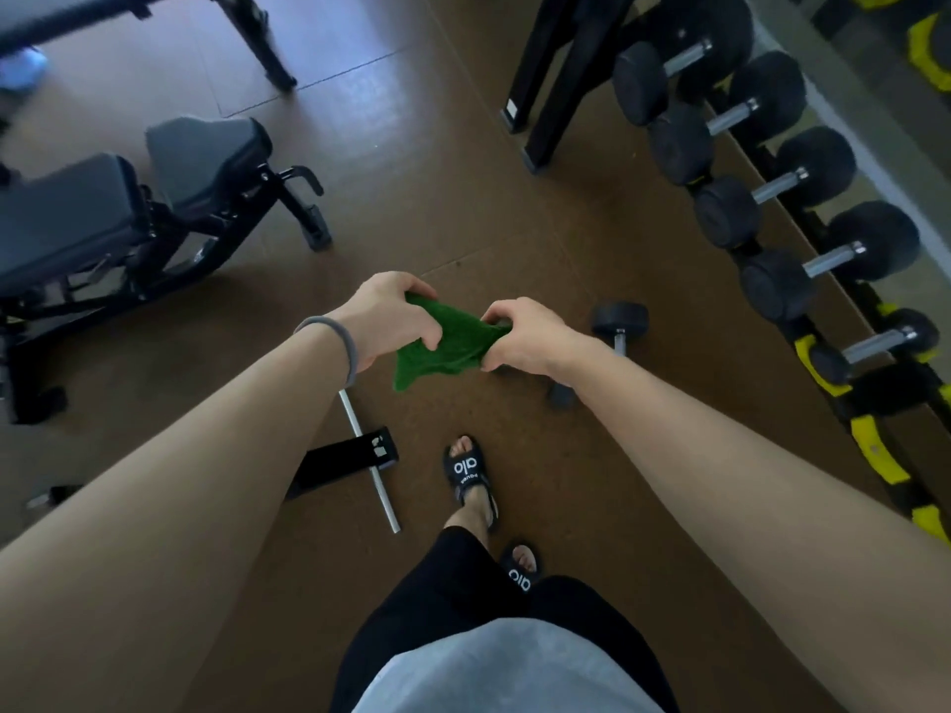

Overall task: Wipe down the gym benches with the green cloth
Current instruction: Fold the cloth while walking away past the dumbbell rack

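Person standing on brown gym floor, both arms out in front, green cloth held between the 2 hands at abt waist height, above the floor, not touching any bench. Left hand grips the cloth's upper left part, fingers curled down over it, thumb side on top; grey band on that wrist. Right hand pinches the cloth's right end, fingers bent and clamped on the fabric. Cloth is bunched btw the hands, w/ a loose corner hanging down at lower left. Adjustable bench w/ grey pads on a black frame sits at left, well apart from the cloth; a 2nd bench shows at top left, partly cut off by the edge. Blurred pale blue thing at far left top, can't tell what. Dumbbell rack runs along the right side w/ a row of black dumbbells, yellow parts on its lower frame. One loose dumbbell lies on the floor just beyond the right hand. Below the left hand a metal bar w/ a black plate piece lies on the floor. Black slides w/ white lettering on both feet, dark trousers, light grey top at bottom.
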{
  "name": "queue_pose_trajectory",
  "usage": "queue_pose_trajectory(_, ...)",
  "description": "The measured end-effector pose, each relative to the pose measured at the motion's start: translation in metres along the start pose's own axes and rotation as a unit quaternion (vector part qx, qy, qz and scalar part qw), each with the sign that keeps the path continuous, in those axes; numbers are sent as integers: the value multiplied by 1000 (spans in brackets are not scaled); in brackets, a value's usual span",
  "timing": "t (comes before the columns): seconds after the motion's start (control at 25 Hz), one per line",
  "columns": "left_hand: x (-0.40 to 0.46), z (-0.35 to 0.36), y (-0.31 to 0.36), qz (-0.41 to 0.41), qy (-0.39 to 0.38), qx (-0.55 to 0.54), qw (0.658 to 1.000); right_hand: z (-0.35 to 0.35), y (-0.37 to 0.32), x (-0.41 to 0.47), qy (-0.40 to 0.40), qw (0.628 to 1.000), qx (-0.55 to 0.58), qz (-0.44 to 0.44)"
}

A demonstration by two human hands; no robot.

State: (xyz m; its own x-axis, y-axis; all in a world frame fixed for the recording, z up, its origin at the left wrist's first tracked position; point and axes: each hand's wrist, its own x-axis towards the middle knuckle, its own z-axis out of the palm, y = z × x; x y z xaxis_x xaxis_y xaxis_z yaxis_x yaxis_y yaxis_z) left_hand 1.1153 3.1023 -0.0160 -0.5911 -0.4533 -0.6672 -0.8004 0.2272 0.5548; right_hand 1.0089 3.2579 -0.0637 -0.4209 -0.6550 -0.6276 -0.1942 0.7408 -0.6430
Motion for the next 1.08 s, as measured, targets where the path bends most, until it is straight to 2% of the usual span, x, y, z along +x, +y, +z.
queue_pose_trajectory(0.32, 101, -104, 28, 56, 24, 143, 988, -79, -72, 119, -33, 997, -56, -33)
queue_pose_trajectory(0.48, 132, -140, 52, 80, 45, 146, 985, -119, -103, 168, -64, 995, -36, -68)
queue_pose_trajectory(0.64, 163, -176, 60, 56, 116, 83, 988, -147, -137, 221, -73, 991, 104, -52)
queue_pose_trajectory(0.8, 204, -227, 66, 16, 163, -17, 986, -164, -189, 276, -91, 959, 265, -28)
queue_pose_trajectory(0.96, 264, -291, 65, -5, 210, -131, 969, -172, -254, 341, -116, 931, 344, -28)
queue_pose_trajectory(1.08, 314, -347, 66, -26, 198, -277, 940, -178, -306, 393, -120, 921, 371, -22)
